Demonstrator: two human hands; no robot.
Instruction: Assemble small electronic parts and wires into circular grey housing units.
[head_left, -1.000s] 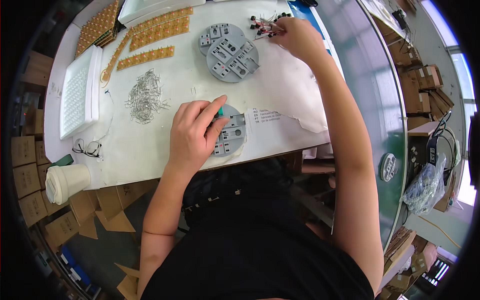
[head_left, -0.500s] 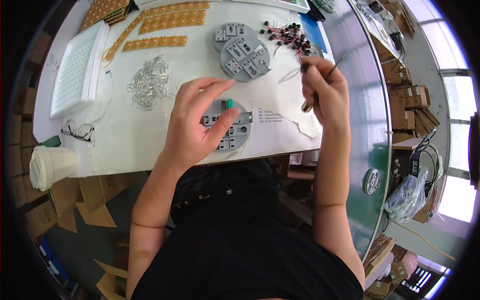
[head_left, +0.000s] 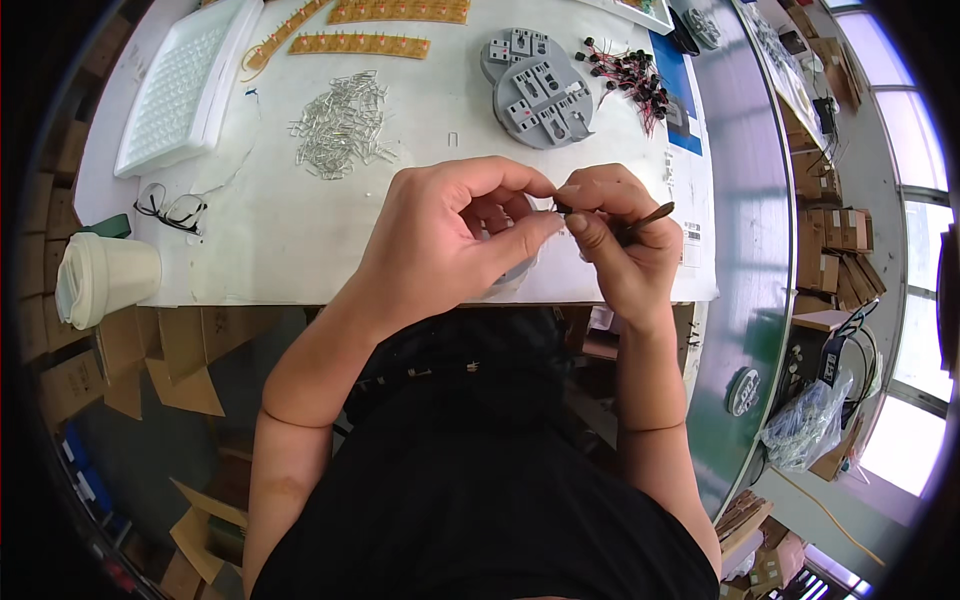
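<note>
My left hand [head_left: 450, 222] and my right hand [head_left: 632, 235] meet over the front of the table, fingertips pinched together on a small black part [head_left: 562, 208]. Most of that part is covered by the fingers. Across my right palm lies a thin brownish tool [head_left: 655, 213], perhaps tweezers, its other end hidden in the fist. Under my left hand a grey round plate [head_left: 517, 272] shows only at its edge. Farther back, two more grey round plates [head_left: 545, 98] with raised blocks overlap. Beside them sits a heap of small black parts with red and black wires [head_left: 635, 82].
A pile of clear U-shaped pieces [head_left: 343, 125] lies left of centre, one loose piece [head_left: 453, 139] apart. Behind are brown strips with red bits [head_left: 360, 45]. A white tray [head_left: 180, 95], glasses [head_left: 172, 208] and a lidded cream cup [head_left: 110, 275] stand left.
My right hand has come left and down from near the wired heap. My left hand has shifted right to meet it, its fingers closing on the black part. The view has shifted too.
</note>
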